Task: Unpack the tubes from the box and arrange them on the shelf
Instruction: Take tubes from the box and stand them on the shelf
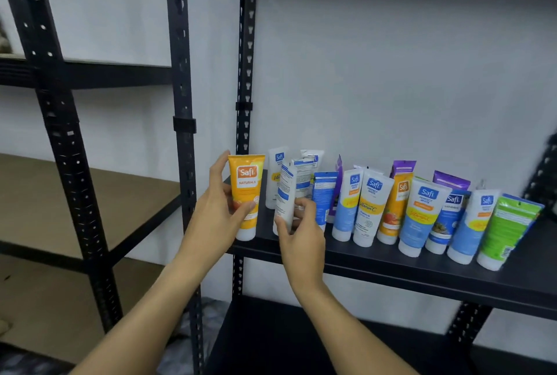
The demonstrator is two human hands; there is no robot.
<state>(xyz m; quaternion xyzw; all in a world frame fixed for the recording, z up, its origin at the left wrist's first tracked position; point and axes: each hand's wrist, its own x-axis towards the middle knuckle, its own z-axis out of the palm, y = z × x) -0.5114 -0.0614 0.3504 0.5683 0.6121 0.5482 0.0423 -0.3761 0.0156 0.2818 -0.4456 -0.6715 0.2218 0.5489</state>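
Both hands reach to the black shelf [391, 272]: the left hand [218, 212] grips an orange tube [245, 194], the right hand [298, 230] pinches a white tube [284, 197]. Fingers partly hide both tubes, which stand at the shelf's left end; back-row tubes [404, 169] are mostly hidden.

A storeroom or shop back room.
Black metal racks [180, 121] stand by a plain white wall [391, 73]; at 3 o'clock one shelf [422, 272] holds many cream tubes [419, 218] in a row.

Your left hand [221, 212] gripped the orange tube [245, 194]; your right hand [298, 230] pinched a white tube [284, 194] on the black shelf [391, 266].
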